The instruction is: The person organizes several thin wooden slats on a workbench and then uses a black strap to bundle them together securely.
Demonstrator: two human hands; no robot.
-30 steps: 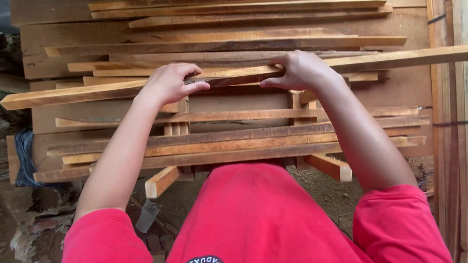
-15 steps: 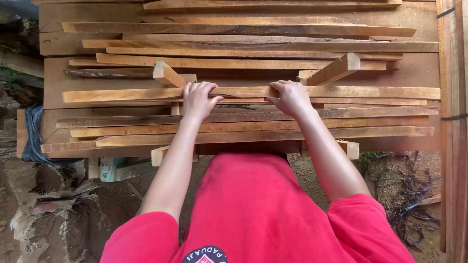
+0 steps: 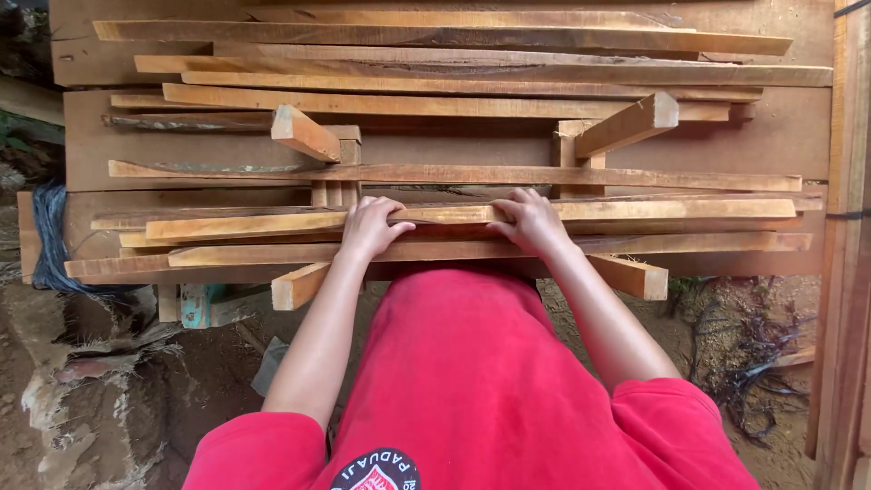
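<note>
On the near side of a rough stack of sawn timber, a long, thin, pale orange-brown wooden slat [image 3: 472, 214] lies crosswise in front of the person, its long axis running left to right across the view, level with the other strips around it. Both hands are on it, close to its middle. The left hand [image 3: 370, 227] grips it from above, fingers curled over the far edge and the thumb pointing right along the near face; the right hand [image 3: 531, 220] mirrors it, fingers wrapped over the top and thumb pointing left. Both sets of fingers are closed narrow around the slat, with a short stretch of bare wood between the two thumbs.

The slat reaches much further out to either side than the hands span: its left end stops above a blue bundle of cord [image 3: 50, 240] at the edge of the stack, and its right end lies near the upright boards [image 3: 844, 236] at the right border. It rests on, or just above, another long flat strip [image 3: 708, 243] nearest the person's red shirt [image 3: 472, 381]; whether the two touch cannot be told. Beyond the fingers lies a further slat with a dark, bark-stained left part [image 3: 544, 175], well apart from the held one, and short square-ended wooden blocks [image 3: 304, 132] stick out toward the person as spacers between layers. Neither hand is nearer than the other; they sit evenly either side of the body's midline.
</note>
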